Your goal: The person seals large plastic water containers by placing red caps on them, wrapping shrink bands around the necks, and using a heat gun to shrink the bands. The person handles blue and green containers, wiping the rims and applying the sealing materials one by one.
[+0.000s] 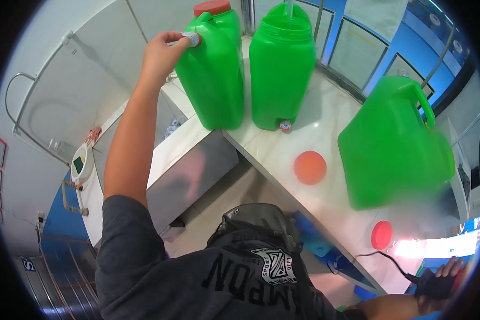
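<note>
My left hand (162, 56) is raised at the far left jerrycan (210, 80), a tall green one with a red lid (212, 7). Its thumb and fingers pinch a small whitish, crinkled piece (191, 39) against the jerrycan's upper shoulder, where a bit of red shows beside it. Low at the right edge, my right hand (450, 268) is wrapped round a corded black-and-red tool (431, 284), partly cut off by the picture's rim. A second green jerrycan (280, 74) stands uncapped, with a pale tube in its mouth and a small tap (285, 126) near its base.
A third green jerrycan (384, 149) with a handle sits at right, near a blurred patch. Two loose red lids, one larger (310, 167) and one smaller (382, 234), lie on the white counter (325, 208). A sink (168, 114) and a white bowl with a sponge (81, 162) are at left.
</note>
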The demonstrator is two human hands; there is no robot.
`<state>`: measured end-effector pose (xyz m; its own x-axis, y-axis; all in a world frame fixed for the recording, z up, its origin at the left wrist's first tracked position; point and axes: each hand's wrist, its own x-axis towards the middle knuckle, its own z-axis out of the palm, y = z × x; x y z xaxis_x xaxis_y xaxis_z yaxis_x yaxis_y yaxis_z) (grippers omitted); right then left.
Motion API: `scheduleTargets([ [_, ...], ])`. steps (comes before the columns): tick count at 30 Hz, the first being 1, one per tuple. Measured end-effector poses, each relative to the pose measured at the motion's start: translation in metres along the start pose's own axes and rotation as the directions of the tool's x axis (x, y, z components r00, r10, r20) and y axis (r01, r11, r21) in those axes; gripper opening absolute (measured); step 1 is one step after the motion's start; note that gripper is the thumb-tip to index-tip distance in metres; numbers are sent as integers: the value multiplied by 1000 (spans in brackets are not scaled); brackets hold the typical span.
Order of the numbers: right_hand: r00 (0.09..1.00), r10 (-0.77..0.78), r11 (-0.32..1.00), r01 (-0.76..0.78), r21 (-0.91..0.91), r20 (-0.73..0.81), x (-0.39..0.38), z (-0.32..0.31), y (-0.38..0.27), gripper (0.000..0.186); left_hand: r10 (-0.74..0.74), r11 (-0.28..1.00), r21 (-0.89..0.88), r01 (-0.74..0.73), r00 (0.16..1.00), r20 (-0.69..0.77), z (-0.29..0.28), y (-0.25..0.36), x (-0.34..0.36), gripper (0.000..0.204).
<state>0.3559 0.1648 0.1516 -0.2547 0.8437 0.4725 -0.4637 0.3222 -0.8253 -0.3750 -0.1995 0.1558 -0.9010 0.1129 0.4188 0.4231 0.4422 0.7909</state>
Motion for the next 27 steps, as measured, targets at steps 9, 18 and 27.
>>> scheduleTargets([
  [9, 886, 101, 994, -110, -7, 453, -76, 245, 91, 67, 557, 703, 355, -616, 788, 263, -12, 11, 5, 35],
  [18, 847, 265, 964, -233, -127, 461, -83, 351, 149, 75, 548, 537, 439, -720, 694, 466, -23, 4, 28, 40],
  [27, 731, 340, 917, -398, -34, 592, -94, 405, 175, 42, 622, 599, 145, -787, 572, 535, -26, -15, 59, 76],
])
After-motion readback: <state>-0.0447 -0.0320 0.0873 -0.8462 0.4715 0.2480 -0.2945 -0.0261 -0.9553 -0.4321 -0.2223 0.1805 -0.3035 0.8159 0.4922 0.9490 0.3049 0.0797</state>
